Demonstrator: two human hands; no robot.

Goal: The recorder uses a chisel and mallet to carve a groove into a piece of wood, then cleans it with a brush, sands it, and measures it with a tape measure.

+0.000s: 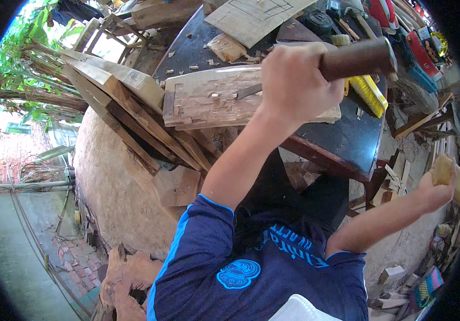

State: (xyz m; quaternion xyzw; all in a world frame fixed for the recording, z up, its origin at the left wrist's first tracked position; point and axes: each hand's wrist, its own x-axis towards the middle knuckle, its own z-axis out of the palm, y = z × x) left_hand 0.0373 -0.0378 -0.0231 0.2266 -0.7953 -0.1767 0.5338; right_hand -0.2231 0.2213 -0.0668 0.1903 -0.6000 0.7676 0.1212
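Head view: left fingers [295, 67], upper middle, wrap around a chisel [355, 60]; right fingers [438, 192], far right, hold a wooden block [443, 169].

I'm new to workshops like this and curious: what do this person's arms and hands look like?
The left hand and right hand are bare: no gloves show. The forearms are uncovered too, below short dark navy sleeves. The left sleeve has a bright blue stripe down its outer side and thin blue edging at its cuff.
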